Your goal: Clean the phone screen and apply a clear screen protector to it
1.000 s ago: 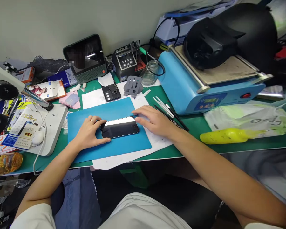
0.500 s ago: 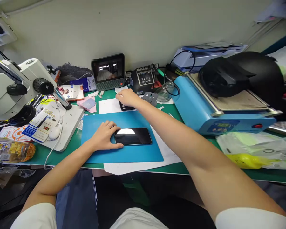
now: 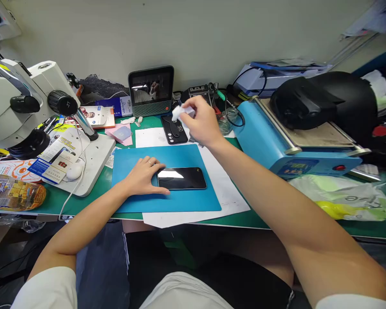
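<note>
Pale wall behind green worktop

The letters "LCD" can be read on the white end of a flat blue cardboard box, just left of the black-framed display with a grey base. An "O" can be made out on the crumpled translucent plastic bag, well right of the display; smaller print is blurred.

White tissue now in right hand, off black case
</note>
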`<state>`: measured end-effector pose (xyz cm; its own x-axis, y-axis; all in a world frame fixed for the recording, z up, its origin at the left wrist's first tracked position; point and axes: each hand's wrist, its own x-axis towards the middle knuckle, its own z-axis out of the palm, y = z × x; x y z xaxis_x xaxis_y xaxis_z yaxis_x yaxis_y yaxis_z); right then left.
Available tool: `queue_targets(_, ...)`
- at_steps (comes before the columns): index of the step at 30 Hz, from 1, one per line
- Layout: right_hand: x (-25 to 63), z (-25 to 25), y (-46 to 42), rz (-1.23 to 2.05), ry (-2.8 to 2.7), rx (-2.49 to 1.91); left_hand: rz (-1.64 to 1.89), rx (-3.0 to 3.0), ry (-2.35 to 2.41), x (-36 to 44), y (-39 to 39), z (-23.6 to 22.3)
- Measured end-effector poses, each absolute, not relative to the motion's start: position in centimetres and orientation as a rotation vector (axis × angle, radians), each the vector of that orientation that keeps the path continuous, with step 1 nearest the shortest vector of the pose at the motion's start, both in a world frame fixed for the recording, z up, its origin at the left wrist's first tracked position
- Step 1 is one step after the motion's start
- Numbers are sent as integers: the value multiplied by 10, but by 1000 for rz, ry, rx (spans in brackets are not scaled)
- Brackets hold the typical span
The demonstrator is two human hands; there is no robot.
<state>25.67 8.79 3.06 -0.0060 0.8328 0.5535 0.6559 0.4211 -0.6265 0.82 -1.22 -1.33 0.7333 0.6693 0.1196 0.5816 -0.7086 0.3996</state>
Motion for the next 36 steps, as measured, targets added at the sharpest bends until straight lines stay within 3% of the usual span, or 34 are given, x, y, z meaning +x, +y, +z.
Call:
queue_targets(4,281,19,13,610,-1549,-1105,453,2466,1026,5,-9,-12)
queue_targets(9,305,4,-61,881,-1390,-1299,623,2311,1067,1,-6,-12)
queue_targets(13,305,-9,-90,651,-1483,-1376,605,2384,1111,4,-2,-9)
queue_targets(18,280,-30,-107,259,-1972,-1136,234,2720,1039,17,9,3)
queue_targets(22,248,-35,-113,34,-2134,-1144,398,2756,1009,17,22,1)
queue_targets(28,212,-24,-107,98,-2277,-1225,665,2524,1136,-2,36,-7)
queue_targets(36,277,-38,-117,31,-2086,-1474,668,2427,1094,1,35,-11)
